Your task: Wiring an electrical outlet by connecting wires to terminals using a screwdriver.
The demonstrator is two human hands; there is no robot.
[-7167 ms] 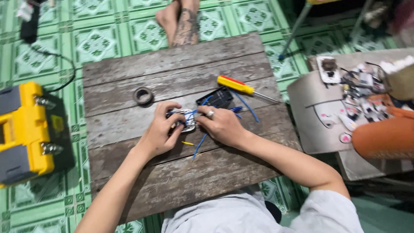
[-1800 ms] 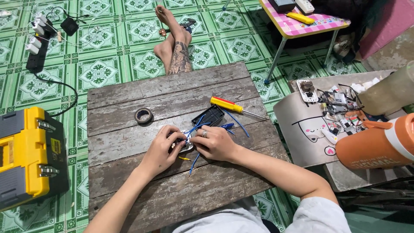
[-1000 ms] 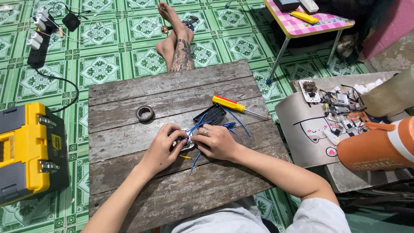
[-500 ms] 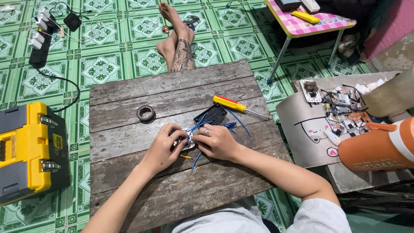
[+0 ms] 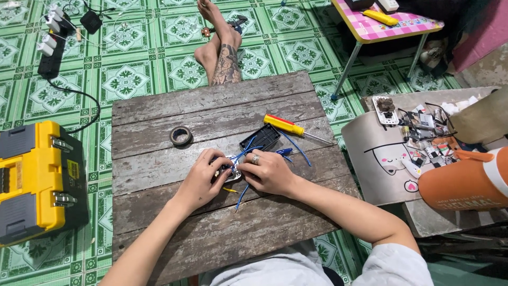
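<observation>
Wooden worktop (image 5: 174, 212) carries both hands: left hand (image 5: 203, 177) at nine o'clock, right hand (image 5: 267, 172) at three, fingers curled gripping a small wired part (image 5: 231, 169) between them.

Bare forearms, both hands uncovered — left hand (image 5: 203, 177) plain, right hand (image 5: 267, 172) has a silver ring. Short-sleeved pale grey-white tee (image 5: 394, 265).

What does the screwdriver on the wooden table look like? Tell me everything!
The screwdriver has a chunky yellow handle with a red end and a thin silvery metal shaft. It lies flat and slanted on the wooden table, shaft pointing toward the right edge. No hand touches it. It rests just beyond the black plastic box and blue wires.
</observation>
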